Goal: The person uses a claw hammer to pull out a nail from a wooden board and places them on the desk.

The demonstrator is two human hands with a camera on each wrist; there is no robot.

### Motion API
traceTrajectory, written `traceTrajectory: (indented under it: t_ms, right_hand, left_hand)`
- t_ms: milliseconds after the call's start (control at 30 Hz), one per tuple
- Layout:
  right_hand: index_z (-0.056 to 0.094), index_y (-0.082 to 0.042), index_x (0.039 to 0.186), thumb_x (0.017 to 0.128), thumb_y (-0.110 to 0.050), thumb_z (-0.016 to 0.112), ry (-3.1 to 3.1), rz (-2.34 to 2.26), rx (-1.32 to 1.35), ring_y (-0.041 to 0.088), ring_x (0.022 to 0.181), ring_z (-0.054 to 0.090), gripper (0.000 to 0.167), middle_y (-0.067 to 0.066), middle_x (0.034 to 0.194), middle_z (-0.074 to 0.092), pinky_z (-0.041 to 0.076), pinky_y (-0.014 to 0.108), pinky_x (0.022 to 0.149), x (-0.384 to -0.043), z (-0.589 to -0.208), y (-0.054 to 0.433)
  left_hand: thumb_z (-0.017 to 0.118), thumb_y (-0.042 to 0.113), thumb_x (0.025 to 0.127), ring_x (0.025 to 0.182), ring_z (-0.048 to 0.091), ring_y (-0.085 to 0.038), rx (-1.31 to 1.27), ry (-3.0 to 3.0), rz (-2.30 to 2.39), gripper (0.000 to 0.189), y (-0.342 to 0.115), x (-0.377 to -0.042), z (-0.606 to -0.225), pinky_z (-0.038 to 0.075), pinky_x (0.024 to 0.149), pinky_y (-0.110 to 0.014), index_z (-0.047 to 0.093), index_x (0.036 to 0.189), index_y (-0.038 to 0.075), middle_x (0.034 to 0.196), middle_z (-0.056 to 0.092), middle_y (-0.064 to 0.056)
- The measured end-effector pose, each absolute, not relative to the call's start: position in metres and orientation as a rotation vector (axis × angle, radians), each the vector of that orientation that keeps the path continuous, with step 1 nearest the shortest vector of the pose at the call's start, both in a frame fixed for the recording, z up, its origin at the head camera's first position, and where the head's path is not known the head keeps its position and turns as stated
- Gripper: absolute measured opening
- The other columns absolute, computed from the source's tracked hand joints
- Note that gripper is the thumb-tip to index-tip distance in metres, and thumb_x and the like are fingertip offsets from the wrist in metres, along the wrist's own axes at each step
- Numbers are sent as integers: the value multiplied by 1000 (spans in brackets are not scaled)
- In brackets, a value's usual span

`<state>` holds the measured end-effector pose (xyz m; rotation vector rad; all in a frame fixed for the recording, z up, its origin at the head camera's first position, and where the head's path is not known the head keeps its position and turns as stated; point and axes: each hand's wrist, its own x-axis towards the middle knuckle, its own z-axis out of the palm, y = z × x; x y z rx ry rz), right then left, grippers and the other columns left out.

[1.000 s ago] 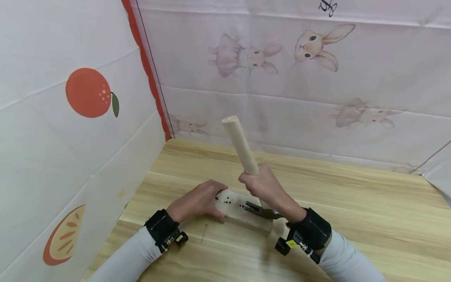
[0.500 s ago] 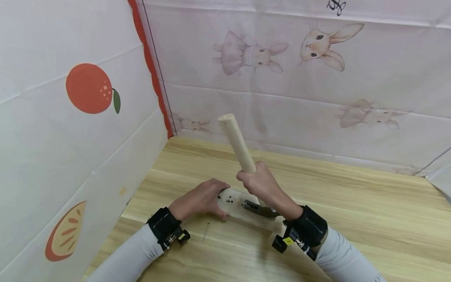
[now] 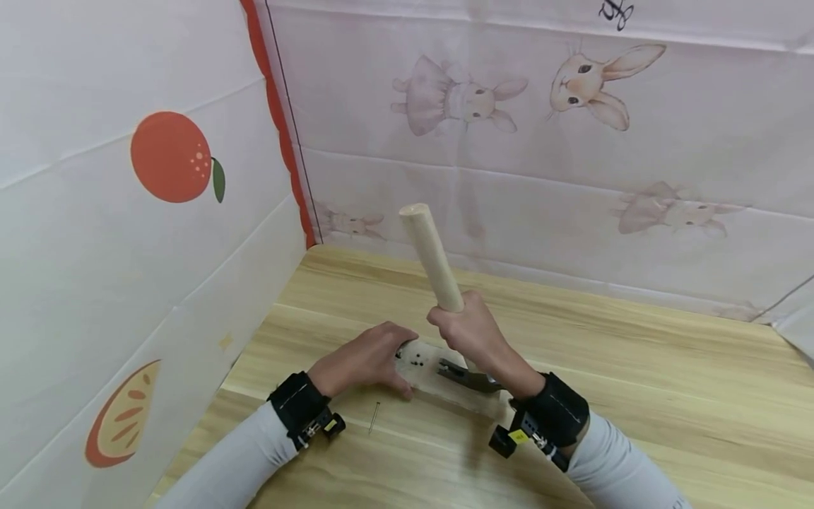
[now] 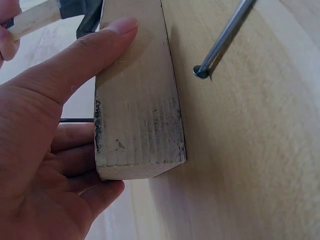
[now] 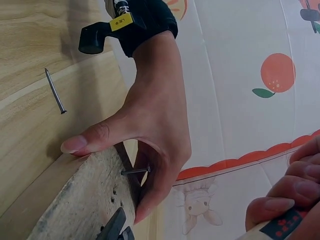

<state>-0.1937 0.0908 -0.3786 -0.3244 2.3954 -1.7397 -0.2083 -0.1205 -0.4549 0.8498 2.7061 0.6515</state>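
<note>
My left hand [image 3: 365, 360] grips the end of a pale wooden block [image 3: 426, 378], thumb on the near side and fingers on the far side. The block's top has several dark holes, and an upright nail [image 5: 135, 171] stands in it close to the left palm. In my right hand [image 3: 477, 336] is the claw hammer [image 3: 432, 258], gripped partway along its wooden handle, which points up and tilts left. Its dark claw [image 5: 112, 225] lies low over the block's top, near the holes. A loose nail [image 3: 374, 418] lies on the table in front of the left hand.
The wood-grain table [image 3: 636, 396] extends right and behind the block. A white fruit-print sheet [image 3: 83, 268] borders it on the left, and a pale rabbit-print sheet [image 3: 540, 205] rises at the back. Each wrist carries a black strap with a small camera.
The hammer's claw has shifted slightly left along the block, covering a hole seen earlier. Its handle has swayed a little. The left hand keeps its hold, while the head view has drifted slightly.
</note>
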Motion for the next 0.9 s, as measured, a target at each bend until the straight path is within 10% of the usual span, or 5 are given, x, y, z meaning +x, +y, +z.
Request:
traceTrajectory:
  t_ms: [900]
  right_hand:
    - [53, -6, 70, 95, -11, 58, 2226, -1978, -273, 14, 50, 39, 26, 0, 56, 44, 35, 28, 51, -182, -382, 104]
  left_hand:
    - [98, 50, 63, 121, 61, -19, 819, 2728, 606, 97, -118, -207, -453, 58, 98, -35, 61, 142, 8, 139, 66, -7]
